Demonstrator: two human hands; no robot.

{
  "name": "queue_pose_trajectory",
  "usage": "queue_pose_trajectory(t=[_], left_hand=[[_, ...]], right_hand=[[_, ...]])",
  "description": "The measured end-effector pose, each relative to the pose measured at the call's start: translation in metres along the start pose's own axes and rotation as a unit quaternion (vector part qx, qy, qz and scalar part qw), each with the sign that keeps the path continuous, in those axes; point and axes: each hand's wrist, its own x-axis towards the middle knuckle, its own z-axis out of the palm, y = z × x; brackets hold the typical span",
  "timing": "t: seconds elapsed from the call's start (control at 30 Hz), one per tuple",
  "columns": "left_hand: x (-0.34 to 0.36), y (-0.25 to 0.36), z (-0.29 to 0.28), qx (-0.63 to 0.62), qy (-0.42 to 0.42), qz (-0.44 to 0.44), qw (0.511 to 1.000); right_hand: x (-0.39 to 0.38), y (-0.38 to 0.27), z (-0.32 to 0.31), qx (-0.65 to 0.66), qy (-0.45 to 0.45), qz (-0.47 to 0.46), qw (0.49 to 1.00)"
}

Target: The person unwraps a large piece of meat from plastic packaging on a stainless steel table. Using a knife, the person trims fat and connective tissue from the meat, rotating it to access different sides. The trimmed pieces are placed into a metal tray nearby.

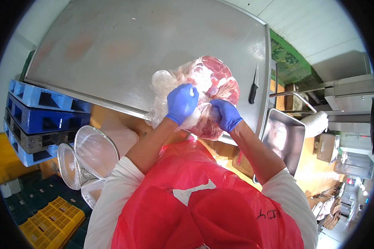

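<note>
A large piece of raw red meat (215, 68) with pale fat lies at the near edge of a metal table (99, 54). Clear plastic film (162, 85) wraps it partly, bunching up on its left side; the upper right of the meat shows bare. My left hand (182, 103), in a blue glove, is closed in a fist on the film. Close by on the right, my right hand (226, 114), gloved the same, has its fingers curled and gripping the film too. To the right of the meat rests a knife (254, 88) with a black handle, blade pointing away.
A dark tub (297, 137) holding something wrapped stands right of the table, near a metal rail (297, 94). Stacked pallets (50, 120) and round plastic-lined containers (96, 146) stand at left. A yellow crate (52, 224) sits lower left.
</note>
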Motion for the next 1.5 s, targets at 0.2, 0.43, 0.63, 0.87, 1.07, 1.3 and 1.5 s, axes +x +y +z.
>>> queue_pose_trajectory(t=[0.2,0.43,0.63,0.87,1.07,1.3,1.5], left_hand=[[0.008,-0.006,-0.007,0.03,-0.017,-0.004,0.999],[0.007,-0.012,-0.01,-0.003,-0.013,0.063,0.998],[-0.003,-0.021,-0.01,-0.041,0.0,0.158,0.987],[-0.014,-0.022,0.007,-0.024,0.024,0.211,0.977],[-0.006,-0.005,-0.013,-0.049,0.022,0.144,0.988],[0.016,-0.007,-0.007,0.016,-0.006,0.023,1.0],[0.02,0.001,-0.01,0.086,-0.026,-0.025,0.996]], right_hand=[[-0.026,-0.002,0.026,0.096,-0.018,-0.029,0.995],[-0.006,0.004,0.016,-0.238,0.078,-0.122,0.96],[-0.024,-0.024,0.022,-0.236,0.047,-0.074,0.968],[-0.007,-0.011,0.001,-0.082,0.063,0.001,0.995],[-0.022,-0.033,0.052,-0.077,0.084,0.07,0.991],[-0.011,-0.004,0.027,-0.073,0.043,-0.006,0.996],[-0.03,0.009,0.036,-0.109,0.025,-0.119,0.987]])
